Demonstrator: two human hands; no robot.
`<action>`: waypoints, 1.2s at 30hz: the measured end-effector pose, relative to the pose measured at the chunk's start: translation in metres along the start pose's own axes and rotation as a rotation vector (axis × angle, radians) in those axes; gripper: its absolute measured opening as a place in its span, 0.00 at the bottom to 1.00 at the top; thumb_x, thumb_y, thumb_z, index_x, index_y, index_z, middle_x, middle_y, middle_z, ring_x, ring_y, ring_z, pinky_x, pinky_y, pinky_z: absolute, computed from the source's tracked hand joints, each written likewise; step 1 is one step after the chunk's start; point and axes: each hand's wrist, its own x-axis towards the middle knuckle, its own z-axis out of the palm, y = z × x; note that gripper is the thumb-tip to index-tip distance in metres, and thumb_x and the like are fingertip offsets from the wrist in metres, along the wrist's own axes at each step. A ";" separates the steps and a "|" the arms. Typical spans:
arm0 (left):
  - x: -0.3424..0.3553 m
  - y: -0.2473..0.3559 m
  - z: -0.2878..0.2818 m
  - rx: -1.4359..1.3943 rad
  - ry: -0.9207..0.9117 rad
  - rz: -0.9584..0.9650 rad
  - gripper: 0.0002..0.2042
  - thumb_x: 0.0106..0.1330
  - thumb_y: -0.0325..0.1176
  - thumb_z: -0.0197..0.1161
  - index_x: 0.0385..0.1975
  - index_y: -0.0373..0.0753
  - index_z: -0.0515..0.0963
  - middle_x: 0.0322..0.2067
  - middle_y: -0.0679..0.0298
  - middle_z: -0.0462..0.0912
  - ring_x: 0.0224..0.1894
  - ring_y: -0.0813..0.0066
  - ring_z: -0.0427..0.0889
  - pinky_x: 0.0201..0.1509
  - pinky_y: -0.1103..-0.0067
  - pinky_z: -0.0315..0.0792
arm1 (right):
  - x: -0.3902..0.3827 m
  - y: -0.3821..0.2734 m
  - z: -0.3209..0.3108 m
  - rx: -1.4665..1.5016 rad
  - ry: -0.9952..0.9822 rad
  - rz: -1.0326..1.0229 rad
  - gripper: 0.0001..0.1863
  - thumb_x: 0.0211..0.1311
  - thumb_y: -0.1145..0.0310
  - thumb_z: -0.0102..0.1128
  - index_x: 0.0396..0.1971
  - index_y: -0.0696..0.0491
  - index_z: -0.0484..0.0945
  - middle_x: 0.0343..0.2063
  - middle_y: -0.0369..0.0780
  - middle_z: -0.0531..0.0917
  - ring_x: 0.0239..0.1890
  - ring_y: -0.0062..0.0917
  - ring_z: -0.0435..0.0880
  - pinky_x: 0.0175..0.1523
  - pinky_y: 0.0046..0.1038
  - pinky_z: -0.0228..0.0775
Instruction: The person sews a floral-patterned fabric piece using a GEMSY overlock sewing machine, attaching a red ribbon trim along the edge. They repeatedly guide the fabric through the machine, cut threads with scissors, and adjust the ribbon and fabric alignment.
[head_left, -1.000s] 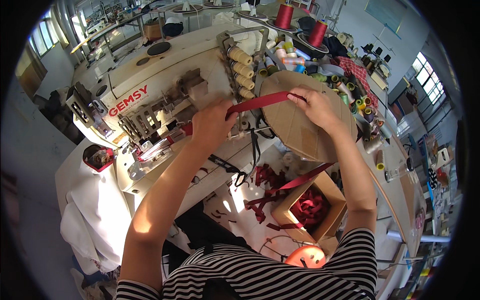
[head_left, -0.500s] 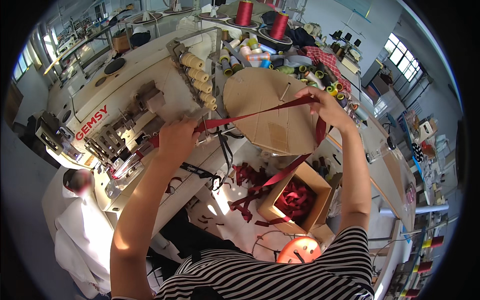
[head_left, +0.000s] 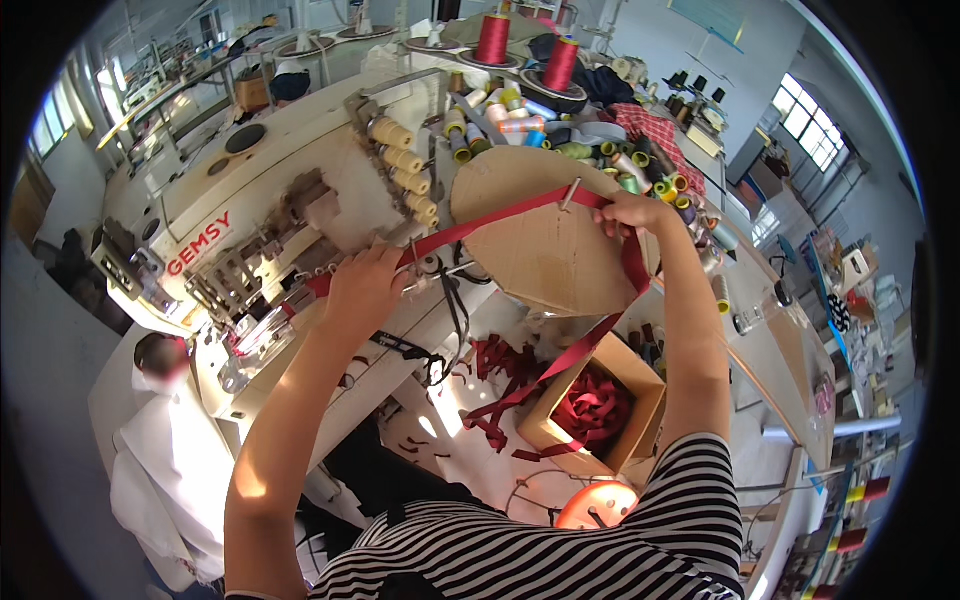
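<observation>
A dark red fabric strap (head_left: 490, 217) runs from the sewing machine (head_left: 250, 215) on the left across a cardboard disc (head_left: 530, 245). It now lies against the upright metal pin (head_left: 571, 194) standing on the disc. My right hand (head_left: 637, 213) pinches the strap just right of the pin. From there the strap hangs over the disc's right edge and down to a cardboard box (head_left: 648, 400) filled with more red strap (head_left: 592, 403). My left hand (head_left: 368, 285) is closed around the strap beside the machine's metal guide; its fingertips are partly hidden.
Several thread spools (head_left: 520, 125) crowd the table behind the disc, with tall red thread cones (head_left: 558, 65) beyond. Beige tension knobs (head_left: 402, 159) stand between machine and disc. An orange stool seat (head_left: 598, 505) is low beside me. White cloth (head_left: 165, 470) hangs at left.
My right hand has lowered slightly and brought the strap against the pin on the disc. The left hand stays near the guide, and the view has shifted a little.
</observation>
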 end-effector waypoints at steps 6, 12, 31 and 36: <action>-0.056 0.030 -0.003 -0.135 0.310 0.284 0.19 0.52 0.24 0.61 0.47 0.43 0.74 0.44 0.65 0.75 0.49 0.67 0.74 0.59 0.63 0.65 | -0.147 0.049 0.041 0.423 0.036 -0.115 0.18 0.58 0.69 0.45 0.45 0.61 0.74 0.23 0.42 0.81 0.17 0.22 0.77 0.25 0.23 0.71; -0.176 0.018 -0.038 -0.210 0.161 0.042 0.17 0.54 0.27 0.59 0.46 0.46 0.76 0.41 0.71 0.75 0.48 0.74 0.73 0.61 0.67 0.59 | -0.182 0.087 0.089 -0.064 0.484 -0.099 0.13 0.65 0.65 0.51 0.38 0.60 0.76 0.27 0.37 0.81 0.31 0.20 0.81 0.35 0.24 0.72; -0.460 -0.007 -0.144 -0.178 0.374 -1.555 0.22 0.67 0.50 0.53 0.30 0.35 0.79 0.15 0.66 0.77 0.19 0.73 0.75 0.25 0.78 0.68 | -0.177 -0.334 0.447 -0.346 -0.361 -1.528 0.19 0.60 0.64 0.56 0.50 0.52 0.72 0.45 0.43 0.76 0.43 0.35 0.78 0.45 0.35 0.72; -0.437 0.000 -0.093 -0.668 0.825 -1.149 0.19 0.66 0.43 0.58 0.47 0.33 0.75 0.31 0.60 0.81 0.33 0.82 0.75 0.39 0.82 0.71 | -0.184 -0.357 0.486 -0.145 -0.412 -1.557 0.28 0.57 0.61 0.60 0.55 0.58 0.67 0.51 0.46 0.73 0.54 0.40 0.71 0.57 0.37 0.65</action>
